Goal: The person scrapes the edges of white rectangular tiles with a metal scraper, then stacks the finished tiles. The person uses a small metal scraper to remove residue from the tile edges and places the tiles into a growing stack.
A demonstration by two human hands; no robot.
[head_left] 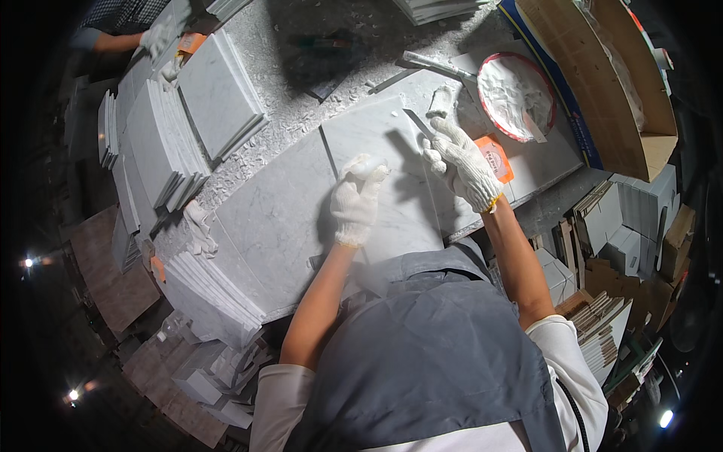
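My left hand, in a white knitted glove (355, 205), is over a flat white marble tile with faint grey veining (403, 218), its fingers bent toward the thumb. Something pale and blurred shows at their tips, and I cannot tell whether I am grasping it or it is part of the glove. The tile lies flat on the worktable in front of me, between my two hands, with another grey-veined marble slab (271, 215) to its left.

My right hand, in a matching white glove with a yellow cuff edge (467, 166), is at the tile's right side, fingers partly curled; I cannot tell whether they grip anything. Just beyond them is a stubby, whitish, powder-coated piece (444, 99), and beside my wrist lies a bright orange printed packet (495, 158).

Farther right stands a round, red-rimmed tub of white paste (512, 89), with a long, powder-dusted tool (439, 65) near its left rim and an open brown cardboard box (595, 83) to its right. Stacks of thin white marble tiles (166, 143) stand at my left, and beyond them is a co-worker's gloved hand (157, 39).
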